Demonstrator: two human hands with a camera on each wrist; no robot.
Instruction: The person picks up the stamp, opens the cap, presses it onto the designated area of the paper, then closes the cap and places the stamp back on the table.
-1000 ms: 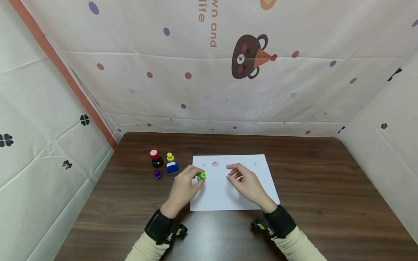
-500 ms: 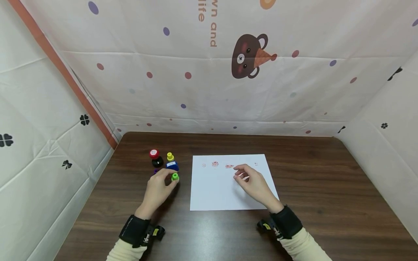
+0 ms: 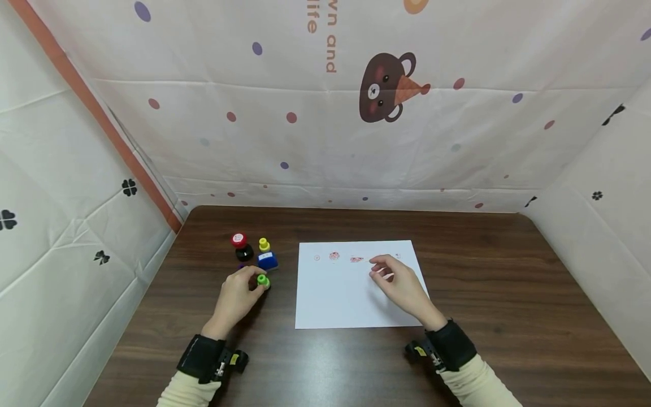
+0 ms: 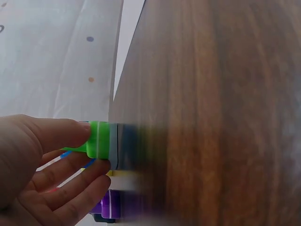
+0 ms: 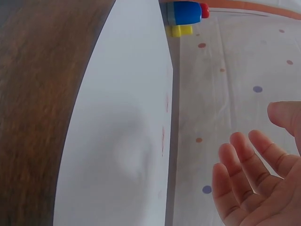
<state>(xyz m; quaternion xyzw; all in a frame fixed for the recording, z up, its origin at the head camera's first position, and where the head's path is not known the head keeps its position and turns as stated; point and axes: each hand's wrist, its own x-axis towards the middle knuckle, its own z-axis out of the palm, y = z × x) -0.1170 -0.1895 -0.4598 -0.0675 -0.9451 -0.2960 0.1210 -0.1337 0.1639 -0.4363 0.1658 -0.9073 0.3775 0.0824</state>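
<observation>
My left hand (image 3: 235,298) pinches a small green stamp (image 3: 263,280) between thumb and fingers, just in front of the other stamps. In the left wrist view the green stamp (image 4: 99,140) has its pale base at or very close to the tabletop; I cannot tell if it touches. Beside the fingers is a purple stamp (image 4: 111,204), mostly hidden by the hand in the head view. Above the white paper (image 3: 330,299) hovers my right hand (image 3: 402,285), fingers loosely bent and holding nothing. Small red prints (image 3: 333,256) run along the paper's far edge.
Behind the left hand stand a blue stamp (image 3: 267,260) with a white label, a yellow stamp (image 3: 264,245) and a red-topped black stamp (image 3: 242,247). Fabric walls (image 3: 305,141) enclose the brown wooden table (image 3: 508,282) at the back and both sides.
My left hand has carried the green stamp leftward from over the paper to beside the other stamps. The right hand has drifted slightly right, uncovering a red print.
</observation>
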